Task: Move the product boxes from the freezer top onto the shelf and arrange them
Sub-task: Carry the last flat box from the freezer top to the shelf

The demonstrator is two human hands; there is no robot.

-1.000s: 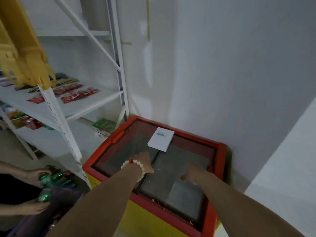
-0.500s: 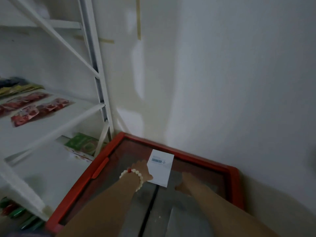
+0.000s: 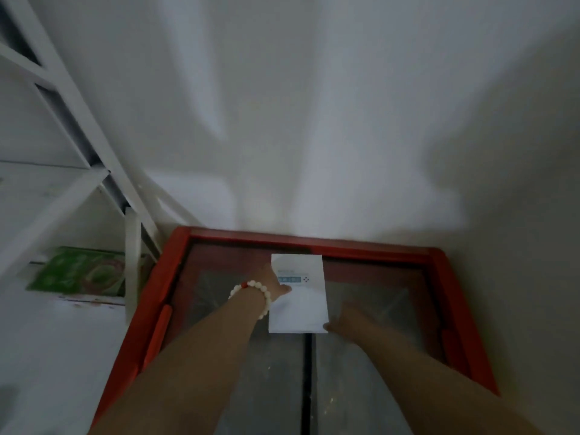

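Note:
A flat white product box (image 3: 301,296) with a small blue label lies on the glass lid of the red-framed freezer (image 3: 452,277), near its far edge. My left hand (image 3: 273,281), with a white bead bracelet on the wrist, grips the box's left edge, thumb on top over the label. My right hand (image 3: 348,320) holds the box at its near right corner. Both forearms reach in from the bottom of the frame. The white metal shelf (image 3: 53,196) stands to the left of the freezer.
A green packet (image 3: 78,271) lies on a lower shelf board just left of the freezer. White walls close in behind and to the right of the freezer. A shelf upright (image 3: 131,262) stands right against the freezer's left rim.
Both hands have reached forward across the lid and taken hold of the white box. The view has moved closer and turned right, so the upper shelves have left the frame.

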